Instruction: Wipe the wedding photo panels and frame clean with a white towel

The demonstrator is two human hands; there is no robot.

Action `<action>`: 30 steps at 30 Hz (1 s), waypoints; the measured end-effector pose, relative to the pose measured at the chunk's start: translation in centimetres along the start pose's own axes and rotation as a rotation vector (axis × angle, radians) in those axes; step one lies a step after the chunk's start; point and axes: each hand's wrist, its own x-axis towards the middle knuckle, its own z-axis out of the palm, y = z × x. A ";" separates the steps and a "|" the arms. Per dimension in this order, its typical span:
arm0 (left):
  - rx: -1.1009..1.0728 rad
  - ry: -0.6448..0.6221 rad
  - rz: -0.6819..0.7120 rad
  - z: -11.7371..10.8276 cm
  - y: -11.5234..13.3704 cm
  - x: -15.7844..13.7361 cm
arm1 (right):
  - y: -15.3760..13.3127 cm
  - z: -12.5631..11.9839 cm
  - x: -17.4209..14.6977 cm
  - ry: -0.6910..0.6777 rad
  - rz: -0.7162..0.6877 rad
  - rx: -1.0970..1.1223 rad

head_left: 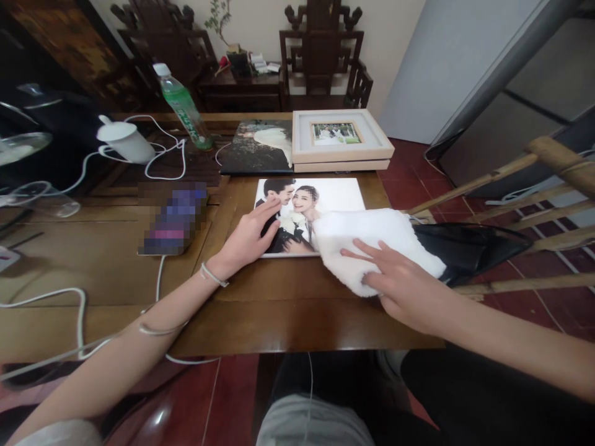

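Observation:
A glossy photo panel (pixel 341 192) showing a couple lies flat on the wooden table (pixel 279 316). On its left part rests my left hand (pixel 248 235), palm down with fingers stretched out. My right hand (pixel 395 282) has hold of a fluffy white cloth (pixel 372 229), with two fingers extended over its top and others bent near its lower edge. The cloth covers the panel's right corner and spreads past it to the right. What lies under the cloth is hidden.
Behind the panel are stacked framed pictures (pixel 344 155) and a dark photo panel (pixel 251 148). To the left are a phone (pixel 174 217) on a white cable, a green-labelled bottle (pixel 183 108) and a lidded white cup (pixel 125 139). A wooden chair (pixel 506 217) with a black bag (pixel 469 248) stands right.

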 end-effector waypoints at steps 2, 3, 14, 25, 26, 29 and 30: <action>0.005 -0.008 -0.001 -0.1 0.0 0.0 | 0.3 -0.4 1.0 -0.014 -0.006 -0.018; 0.008 -0.010 0.000 -0.1 0.0 0.0 | 0.7 -0.6 1.7 -0.032 -0.002 -0.038; 0.020 -0.023 0.004 -0.4 0.1 0.0 | 9.6 -2.1 10.8 -0.116 0.142 -0.120; 0.018 -0.013 0.009 -0.4 0.1 0.0 | 4.6 0.1 4.6 -0.005 0.098 -0.128; 0.021 -0.010 0.007 -0.3 0.1 0.0 | 3.6 0.3 3.4 0.011 0.051 -0.112; 0.026 0.001 -0.005 -0.2 0.1 0.0 | 0.9 1.1 0.6 0.047 -0.032 -0.058; 0.026 0.004 -0.008 -0.2 0.1 0.0 | 0.2 1.2 0.0 0.053 -0.043 -0.046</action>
